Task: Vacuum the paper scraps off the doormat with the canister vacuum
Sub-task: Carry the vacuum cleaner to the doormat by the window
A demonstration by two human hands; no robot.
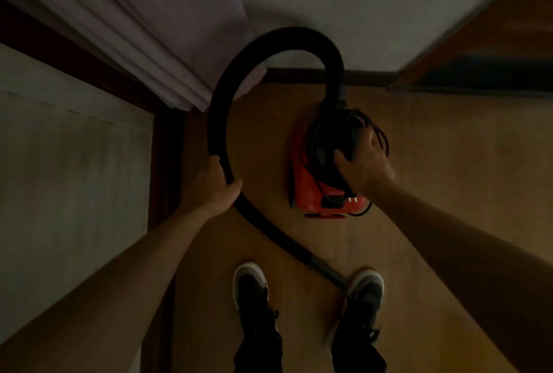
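Head view shows me my left hand (214, 187) curled round the black hose (287, 36), likely to manage its loop, my right hand (365, 163) clasping the red canister vacuum (308, 190) by its top, seemingly to lift it off the wooden floor (449, 163); doormat and scraps are out of sight.

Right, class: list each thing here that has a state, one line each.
Canister vacuum: upright on the floor, by the wall.
Hose: attached to the vacuum, curved in a loop.
Power cord: coiled on the vacuum's top.
Left hand: grips the hose.
Right hand: grips the vacuum's top.
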